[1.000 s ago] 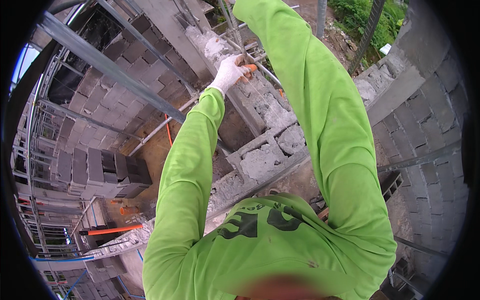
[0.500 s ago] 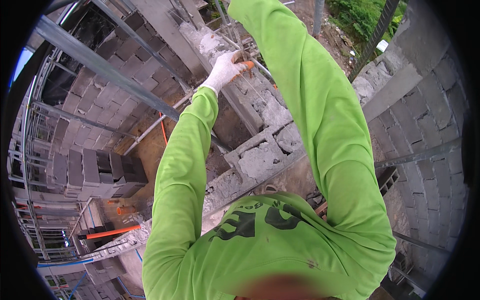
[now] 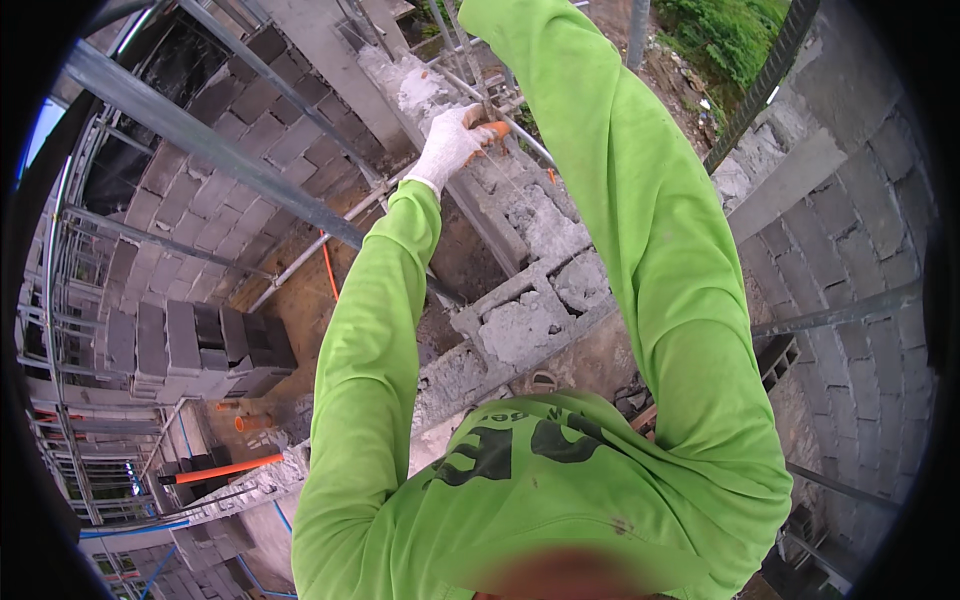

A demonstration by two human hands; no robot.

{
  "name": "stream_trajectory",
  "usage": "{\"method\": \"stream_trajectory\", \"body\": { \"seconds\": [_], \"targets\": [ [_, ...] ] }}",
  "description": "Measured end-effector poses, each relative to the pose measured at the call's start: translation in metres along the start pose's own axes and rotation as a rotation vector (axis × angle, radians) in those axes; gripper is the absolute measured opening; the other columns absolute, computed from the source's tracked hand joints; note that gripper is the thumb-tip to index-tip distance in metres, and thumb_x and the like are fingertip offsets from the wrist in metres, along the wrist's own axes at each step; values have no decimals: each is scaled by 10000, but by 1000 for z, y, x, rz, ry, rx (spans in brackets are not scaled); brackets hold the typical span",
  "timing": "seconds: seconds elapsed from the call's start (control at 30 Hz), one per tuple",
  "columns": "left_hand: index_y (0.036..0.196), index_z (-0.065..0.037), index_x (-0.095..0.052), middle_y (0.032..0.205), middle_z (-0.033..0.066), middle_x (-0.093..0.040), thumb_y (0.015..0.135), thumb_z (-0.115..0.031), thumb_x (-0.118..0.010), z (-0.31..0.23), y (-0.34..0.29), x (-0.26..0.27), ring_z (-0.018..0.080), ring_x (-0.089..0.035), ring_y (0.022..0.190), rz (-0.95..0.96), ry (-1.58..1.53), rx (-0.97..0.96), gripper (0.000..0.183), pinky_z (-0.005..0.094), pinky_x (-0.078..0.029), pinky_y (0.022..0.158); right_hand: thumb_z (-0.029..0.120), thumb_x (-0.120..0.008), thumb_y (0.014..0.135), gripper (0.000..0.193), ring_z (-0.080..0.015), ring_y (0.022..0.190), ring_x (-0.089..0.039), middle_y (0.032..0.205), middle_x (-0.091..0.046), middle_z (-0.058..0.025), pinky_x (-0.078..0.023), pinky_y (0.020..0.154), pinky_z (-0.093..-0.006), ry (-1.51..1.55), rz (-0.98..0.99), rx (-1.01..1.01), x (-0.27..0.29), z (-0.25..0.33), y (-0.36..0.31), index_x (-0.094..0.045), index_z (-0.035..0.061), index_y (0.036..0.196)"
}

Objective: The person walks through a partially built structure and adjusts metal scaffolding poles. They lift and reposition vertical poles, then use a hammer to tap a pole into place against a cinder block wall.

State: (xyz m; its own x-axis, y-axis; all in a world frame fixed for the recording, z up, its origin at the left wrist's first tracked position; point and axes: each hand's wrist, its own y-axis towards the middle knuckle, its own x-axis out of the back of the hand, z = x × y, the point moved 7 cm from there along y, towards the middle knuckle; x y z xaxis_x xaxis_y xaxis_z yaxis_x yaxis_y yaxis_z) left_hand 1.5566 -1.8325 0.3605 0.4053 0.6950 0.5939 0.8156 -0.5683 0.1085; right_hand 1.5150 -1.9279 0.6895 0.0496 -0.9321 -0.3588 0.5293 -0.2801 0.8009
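Note:
My left hand [image 3: 453,144], in a white knit glove with orange-coated fingers, is closed above the top of a block wall [image 3: 525,200]. Its fingers curl round something I cannot make out. A thin upright rod [image 3: 470,62] comes down close to the fingers, and a fine string seems to run from them along the wall top. My right arm [image 3: 640,190], in a bright green sleeve, reaches up past the upper edge, so the right hand is out of sight. Rough mortar fills the hollow cores of the blocks [image 3: 520,325] nearer me.
Metal scaffold tubes [image 3: 210,140] cross at the left. A stack of grey blocks [image 3: 200,345] stands below, near an orange pipe [image 3: 225,467]. Another block wall [image 3: 840,250] rises at the right. A dark ribbed bar [image 3: 765,80] slants near the greenery [image 3: 725,35].
My left hand has shifted very slightly, its fingers still curled at the same place over the wall. The right arm stays raised, and the view has tilted a little.

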Motion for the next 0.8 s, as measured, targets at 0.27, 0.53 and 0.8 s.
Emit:
{"method": "stream_trajectory", "body": {
  "seconds": [0.27,0.53,0.8],
  "targets": [
    [1209,-35,-700,785,96,-700,925,-230,-712,0,2,0,143,-623,624,-22,52,-42,344,326,-500,573,-19,-549,995,315,-64,611,-551,783,-657,4,-442,569,-231,54,-6,15,0,-3,2,-681,47,1274],
    [1137,-55,-728,805,149,-705,901,-327,-739,-39,-15,12,187,-677,657,-70,281,-75,360,361,-516,608,128,-580,1036,198,-66,538,-521,673,-618,13,-420,503,-242,-106,21,-7,-1,5,0,-688,88,1197],
    [1117,-47,-725,829,151,-710,875,-347,-772,-36,-14,10,204,-675,695,-64,159,-79,389,360,-523,651,243,-585,1054,231,-74,469,-493,690,-602,5,-376,406,-246,4,45,-326,3,8,-23,-643,120,1240]
  ]
}}
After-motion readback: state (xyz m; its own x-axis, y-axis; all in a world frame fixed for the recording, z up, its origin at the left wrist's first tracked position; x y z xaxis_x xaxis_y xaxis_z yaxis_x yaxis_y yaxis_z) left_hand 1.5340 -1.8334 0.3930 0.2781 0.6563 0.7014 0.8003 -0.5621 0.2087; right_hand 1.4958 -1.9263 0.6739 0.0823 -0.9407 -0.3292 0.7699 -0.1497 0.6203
